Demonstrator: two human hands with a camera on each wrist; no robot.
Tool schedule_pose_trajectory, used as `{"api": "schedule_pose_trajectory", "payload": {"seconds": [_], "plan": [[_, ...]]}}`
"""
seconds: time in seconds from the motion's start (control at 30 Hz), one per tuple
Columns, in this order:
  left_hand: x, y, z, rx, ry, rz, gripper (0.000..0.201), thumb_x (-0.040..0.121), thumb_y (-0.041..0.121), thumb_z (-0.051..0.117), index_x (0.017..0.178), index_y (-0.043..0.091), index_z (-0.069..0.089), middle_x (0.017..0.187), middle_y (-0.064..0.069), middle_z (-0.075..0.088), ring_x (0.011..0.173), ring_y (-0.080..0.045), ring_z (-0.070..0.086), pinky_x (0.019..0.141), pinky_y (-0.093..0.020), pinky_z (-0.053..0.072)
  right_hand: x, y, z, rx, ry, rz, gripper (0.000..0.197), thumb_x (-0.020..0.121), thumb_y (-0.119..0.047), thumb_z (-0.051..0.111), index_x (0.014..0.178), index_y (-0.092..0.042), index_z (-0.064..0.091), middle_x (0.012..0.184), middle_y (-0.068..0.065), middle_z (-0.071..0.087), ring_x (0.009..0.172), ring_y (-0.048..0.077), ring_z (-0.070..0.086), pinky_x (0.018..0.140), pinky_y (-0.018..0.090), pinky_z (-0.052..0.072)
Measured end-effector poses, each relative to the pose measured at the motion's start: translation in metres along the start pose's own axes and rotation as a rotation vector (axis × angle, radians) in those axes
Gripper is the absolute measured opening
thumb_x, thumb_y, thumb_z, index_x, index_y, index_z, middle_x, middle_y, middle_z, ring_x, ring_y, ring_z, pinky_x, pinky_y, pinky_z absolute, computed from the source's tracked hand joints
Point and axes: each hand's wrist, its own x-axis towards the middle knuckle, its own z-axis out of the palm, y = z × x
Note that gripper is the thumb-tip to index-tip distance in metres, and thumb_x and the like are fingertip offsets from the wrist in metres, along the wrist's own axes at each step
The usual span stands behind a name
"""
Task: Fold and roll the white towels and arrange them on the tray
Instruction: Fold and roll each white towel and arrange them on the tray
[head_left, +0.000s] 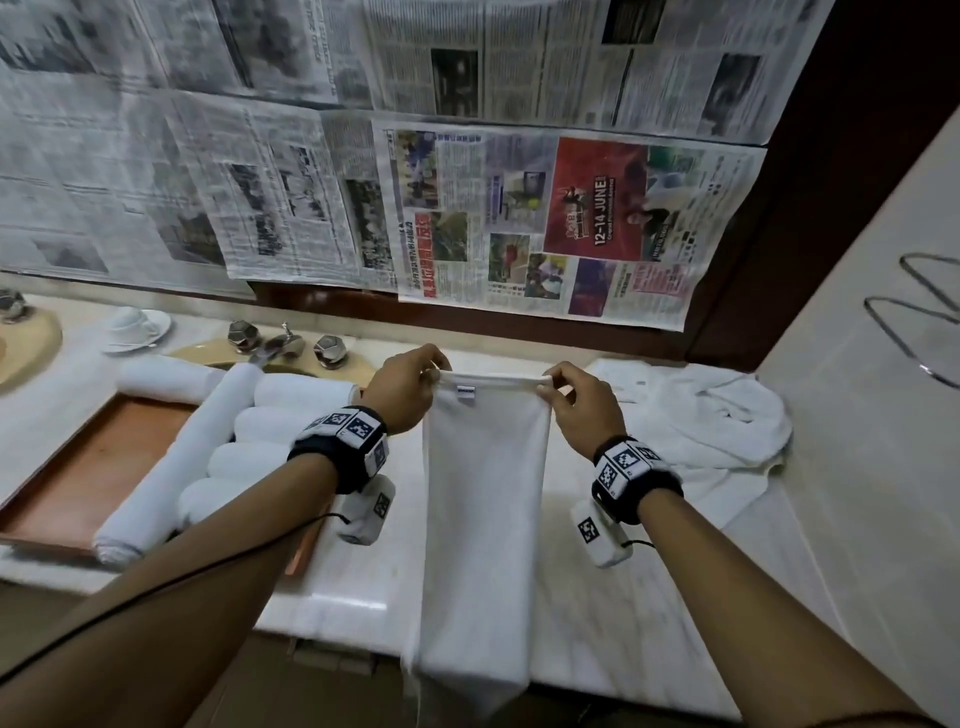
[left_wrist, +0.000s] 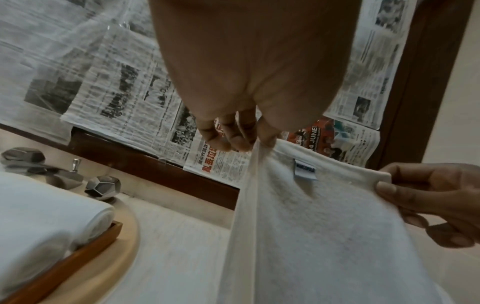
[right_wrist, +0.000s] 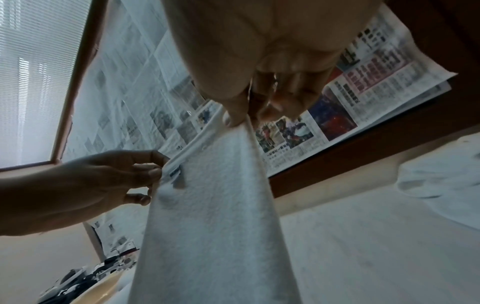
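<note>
A long white towel (head_left: 483, 493) hangs folded lengthwise above the counter, a small label near its top edge, its lower end past the counter's front. My left hand (head_left: 410, 382) pinches its top left corner and my right hand (head_left: 576, 397) pinches its top right corner. The left wrist view shows the towel (left_wrist: 311, 226) gripped by my left hand (left_wrist: 249, 137), with the right hand (left_wrist: 426, 195) at the other corner. In the right wrist view my right hand (right_wrist: 241, 115) pinches the towel (right_wrist: 215, 205). Several rolled white towels (head_left: 228, 457) lie on the wooden tray (head_left: 88, 483) at left.
A loose heap of white towels (head_left: 722, 421) lies on the counter at right. A tap with faceted chrome handles (head_left: 283, 343) and a cup on a saucer (head_left: 136, 325) stand behind the tray. Newspaper sheets (head_left: 519, 218) cover the wall. A chrome wire rack (head_left: 924, 317) juts from the right wall.
</note>
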Motion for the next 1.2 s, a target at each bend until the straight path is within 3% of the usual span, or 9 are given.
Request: {"api": "schedule_pose_trajectory", "payload": {"seconds": [0.2, 0.33, 0.4, 0.57, 0.7, 0.9, 1.03, 1.1, 1.2], "plan": [[0.068, -0.023, 0.025, -0.002, -0.073, -0.082, 0.019, 0.094, 0.009, 0.050, 0.099, 0.018, 0.065, 0.093, -0.007, 0.069, 0.086, -0.027, 0.060, 0.076, -0.038, 0.051, 0.058, 0.036, 0.024, -0.070, 0.014, 0.067, 0.010, 0.090, -0.041, 0.062, 0.091, -0.032, 0.059, 0.095, -0.017, 0.061, 0.067, 0.015, 0.056, 0.066, 0.034, 0.048], [0.121, -0.037, 0.037, -0.079, -0.133, -0.156, 0.024, 0.089, -0.002, 0.052, 0.092, 0.019, 0.064, 0.088, -0.006, 0.066, 0.069, -0.026, 0.065, 0.057, -0.031, 0.056, 0.106, 0.051, 0.034, -0.132, 0.018, 0.094, 0.007, 0.090, -0.036, 0.065, 0.091, -0.029, 0.063, 0.092, -0.012, 0.052, 0.075, 0.015, 0.052, 0.063, 0.028, 0.035], [0.147, -0.045, 0.045, -0.112, -0.155, -0.194, 0.024, 0.088, -0.005, 0.054, 0.093, 0.017, 0.063, 0.088, -0.007, 0.066, 0.065, -0.026, 0.068, 0.056, -0.031, 0.058, 0.130, 0.061, 0.040, -0.159, 0.019, 0.126, 0.007, 0.089, -0.036, 0.066, 0.089, -0.030, 0.064, 0.088, -0.010, 0.050, 0.077, 0.015, 0.052, 0.062, 0.027, 0.033], [0.200, -0.067, 0.068, -0.198, -0.172, -0.233, 0.026, 0.090, -0.008, 0.052, 0.106, 0.007, 0.066, 0.091, -0.015, 0.069, 0.071, -0.031, 0.071, 0.064, -0.034, 0.061, 0.181, 0.087, 0.055, -0.176, 0.022, 0.249, 0.015, 0.083, -0.042, 0.069, 0.091, -0.030, 0.070, 0.080, -0.011, 0.061, 0.081, 0.018, 0.061, 0.070, 0.032, 0.050], [0.227, -0.080, 0.089, -0.257, -0.170, -0.264, 0.032, 0.089, -0.013, 0.043, 0.109, -0.001, 0.065, 0.090, -0.021, 0.068, 0.071, -0.030, 0.068, 0.069, -0.036, 0.061, 0.206, 0.105, 0.067, -0.172, 0.011, 0.341, 0.020, 0.080, -0.048, 0.071, 0.089, -0.030, 0.074, 0.077, -0.011, 0.068, 0.079, 0.016, 0.064, 0.072, 0.029, 0.051], [0.220, -0.113, 0.124, -0.217, -0.228, -0.350, 0.025, 0.092, 0.005, 0.055, 0.112, 0.009, 0.069, 0.089, -0.009, 0.073, 0.087, -0.025, 0.069, 0.086, -0.033, 0.055, 0.208, 0.131, 0.092, -0.017, -0.117, 0.542, 0.016, 0.080, -0.044, 0.070, 0.084, -0.029, 0.070, 0.065, -0.013, 0.071, 0.070, 0.011, 0.069, 0.077, 0.032, 0.056], [0.197, -0.122, 0.134, -0.190, -0.258, -0.340, 0.032, 0.090, 0.000, 0.054, 0.117, 0.012, 0.067, 0.094, -0.006, 0.072, 0.087, -0.018, 0.066, 0.079, -0.017, 0.044, 0.184, 0.141, 0.101, 0.098, -0.152, 0.516, 0.008, 0.083, -0.022, 0.071, 0.082, -0.030, 0.070, 0.068, -0.008, 0.073, 0.059, 0.016, 0.070, 0.070, 0.045, 0.060], [0.180, -0.123, 0.135, -0.193, -0.264, -0.303, 0.030, 0.089, -0.001, 0.055, 0.113, 0.013, 0.068, 0.100, -0.006, 0.069, 0.085, -0.019, 0.068, 0.079, -0.022, 0.050, 0.167, 0.140, 0.100, 0.062, -0.157, 0.481, 0.018, 0.085, -0.014, 0.064, 0.086, -0.030, 0.071, 0.070, -0.008, 0.073, 0.056, 0.014, 0.068, 0.068, 0.039, 0.060], [0.148, -0.127, 0.137, -0.193, -0.280, -0.249, 0.022, 0.090, 0.005, 0.059, 0.105, 0.016, 0.071, 0.100, -0.003, 0.066, 0.079, -0.016, 0.067, 0.075, -0.033, 0.057, 0.137, 0.136, 0.098, -0.075, -0.204, 0.410, 0.015, 0.086, -0.023, 0.063, 0.096, -0.032, 0.072, 0.077, -0.014, 0.072, 0.062, 0.009, 0.066, 0.072, 0.027, 0.054]]}}
